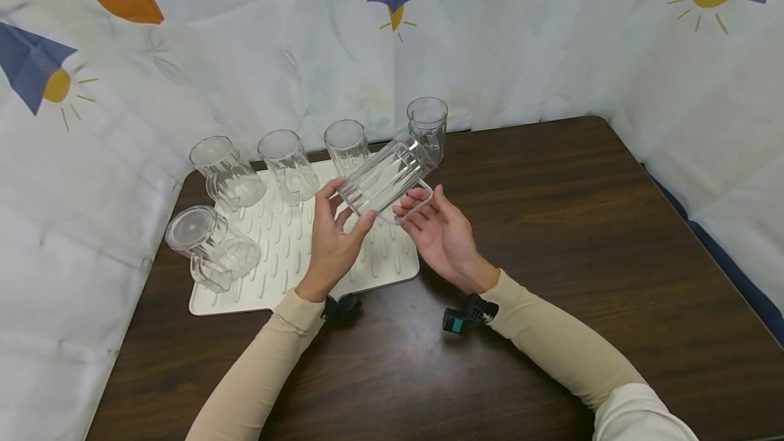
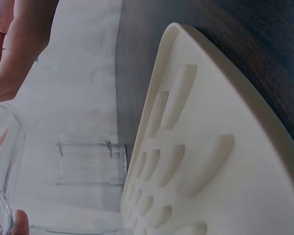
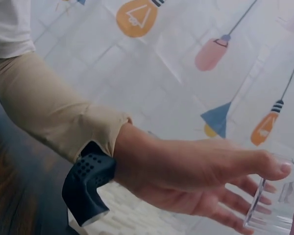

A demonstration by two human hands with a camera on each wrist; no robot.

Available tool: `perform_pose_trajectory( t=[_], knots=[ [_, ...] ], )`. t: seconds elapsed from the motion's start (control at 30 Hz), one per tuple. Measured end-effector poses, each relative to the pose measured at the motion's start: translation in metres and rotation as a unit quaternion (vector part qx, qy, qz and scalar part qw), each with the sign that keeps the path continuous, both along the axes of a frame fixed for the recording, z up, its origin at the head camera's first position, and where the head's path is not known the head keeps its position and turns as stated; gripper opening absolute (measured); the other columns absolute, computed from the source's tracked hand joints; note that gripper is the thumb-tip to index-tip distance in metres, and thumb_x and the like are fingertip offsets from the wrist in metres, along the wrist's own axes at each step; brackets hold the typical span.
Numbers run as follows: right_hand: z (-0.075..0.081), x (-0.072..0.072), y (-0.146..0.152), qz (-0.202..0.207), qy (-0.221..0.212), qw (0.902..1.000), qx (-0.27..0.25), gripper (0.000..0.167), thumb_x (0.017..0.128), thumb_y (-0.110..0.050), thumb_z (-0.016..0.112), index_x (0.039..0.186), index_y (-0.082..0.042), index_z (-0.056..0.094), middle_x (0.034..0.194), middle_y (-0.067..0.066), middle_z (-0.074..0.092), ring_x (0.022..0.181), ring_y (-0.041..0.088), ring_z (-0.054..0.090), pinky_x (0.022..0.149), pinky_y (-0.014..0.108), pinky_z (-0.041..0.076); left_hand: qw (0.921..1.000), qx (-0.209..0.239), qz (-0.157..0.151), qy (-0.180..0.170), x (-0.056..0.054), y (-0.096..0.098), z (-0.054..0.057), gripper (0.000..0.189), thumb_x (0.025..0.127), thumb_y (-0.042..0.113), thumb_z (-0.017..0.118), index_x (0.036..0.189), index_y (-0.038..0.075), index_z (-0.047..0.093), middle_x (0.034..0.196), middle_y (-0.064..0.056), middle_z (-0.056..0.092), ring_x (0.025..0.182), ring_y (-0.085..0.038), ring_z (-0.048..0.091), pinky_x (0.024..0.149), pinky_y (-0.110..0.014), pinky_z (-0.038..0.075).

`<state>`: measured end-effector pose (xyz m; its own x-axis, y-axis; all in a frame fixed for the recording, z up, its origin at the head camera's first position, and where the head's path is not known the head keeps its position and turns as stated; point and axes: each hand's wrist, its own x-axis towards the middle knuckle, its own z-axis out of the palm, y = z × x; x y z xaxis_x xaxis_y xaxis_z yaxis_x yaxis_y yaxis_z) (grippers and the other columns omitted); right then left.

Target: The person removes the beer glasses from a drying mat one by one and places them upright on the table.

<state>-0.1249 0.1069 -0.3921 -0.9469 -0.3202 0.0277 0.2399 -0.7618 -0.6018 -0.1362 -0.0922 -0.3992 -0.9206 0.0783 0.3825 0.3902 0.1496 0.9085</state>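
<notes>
My left hand (image 1: 337, 240) grips one end of a clear glass mug (image 1: 386, 179), fingers and thumb on either side of it. The mug is tilted above the drying mat (image 1: 245, 298), its handle on the side facing my right hand. That right hand (image 1: 446, 240) lies palm up beside the handle, fingers spread and loosely bent behind it. In the right wrist view, the thumb and extended fingers of the right hand (image 3: 201, 176) reach around the glass mug (image 3: 274, 210). The left wrist view catches only part of the left hand (image 2: 22, 44) and mug (image 2: 2, 147).
Several more glass mugs stand on the mat, including a front-left mug (image 1: 211, 250), a back-left mug (image 1: 226, 175), a mug (image 1: 288, 165) and a mug (image 1: 346, 145). Another mug (image 1: 427, 121) stands at the table's back edge. Dark wooden table (image 1: 551, 223) extends right; a printed curtain (image 1: 539, 53) hangs behind.
</notes>
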Motion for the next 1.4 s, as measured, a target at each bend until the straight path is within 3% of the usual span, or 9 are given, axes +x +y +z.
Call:
perform_pose_trajectory(
  t=[0.23,0.5,0.77,1.0,1.23,1.4],
  knots=[
    [0.0025,0.0038,-0.0025,-0.008,-0.009,0.9993,-0.036,0.041,0.115,-0.034,0.031,0.109,-0.012,0.066,0.100,0.000,0.071,0.101,0.016,0.071,0.101,0.026,0.057,1.0000,0.005,-0.002,-0.004,-0.0001,0.0005,0.0005,0.071,0.098,0.010,0.069,0.155,0.003,0.027,0.156,-0.013,0.036,0.144,-0.023,0.047,0.117,-0.027,0.047],
    [0.0011,0.0043,-0.0021,-0.008,0.017,0.9979,-0.062,0.037,0.114,-0.026,0.034,0.101,-0.014,0.066,0.098,-0.001,0.071,0.099,0.016,0.072,0.099,0.026,0.058,0.9999,0.012,-0.002,-0.006,-0.0011,0.0017,0.0007,0.071,0.097,0.011,0.070,0.154,0.006,0.029,0.155,-0.012,0.037,0.143,-0.022,0.048,0.119,-0.042,0.046],
    [0.0038,0.0033,-0.0013,-0.011,-0.003,0.9955,-0.094,0.040,0.114,-0.026,0.033,0.099,-0.013,0.068,0.097,-0.001,0.072,0.100,0.014,0.071,0.102,0.026,0.057,1.0000,0.003,-0.007,-0.004,-0.0025,0.0035,-0.0002,0.070,0.098,0.009,0.069,0.154,0.001,0.027,0.151,-0.016,0.038,0.144,-0.028,0.049,0.114,-0.028,0.050],
    [0.0047,0.0027,-0.0003,-0.012,0.007,0.9933,-0.115,0.034,0.113,-0.026,0.038,0.101,-0.013,0.067,0.100,0.000,0.073,0.103,0.013,0.072,0.104,0.026,0.057,0.9998,-0.004,-0.013,-0.016,-0.0018,0.0054,0.0019,0.071,0.099,0.011,0.068,0.155,0.001,0.026,0.151,-0.016,0.037,0.144,-0.031,0.050,0.115,-0.039,0.049],
    [0.0068,0.0032,0.0006,-0.009,0.027,0.9911,-0.130,0.030,0.112,-0.025,0.039,0.105,-0.012,0.066,0.104,0.000,0.073,0.106,0.012,0.072,0.106,0.026,0.056,0.9995,-0.001,-0.021,-0.023,-0.0009,0.0067,0.0048,0.072,0.100,0.012,0.067,0.156,0.000,0.024,0.154,-0.015,0.035,0.143,-0.029,0.050,0.110,-0.020,0.051],
    [0.0095,0.0030,0.0011,-0.017,0.029,0.9905,-0.133,0.028,0.112,-0.025,0.040,0.106,-0.013,0.064,0.104,0.000,0.073,0.106,0.011,0.072,0.107,0.025,0.055,0.9990,0.011,-0.033,-0.028,-0.0002,0.0080,0.0058,0.073,0.099,0.010,0.067,0.158,0.005,0.023,0.155,-0.013,0.034,0.143,-0.024,0.050,0.112,-0.027,0.051]
  ],
)
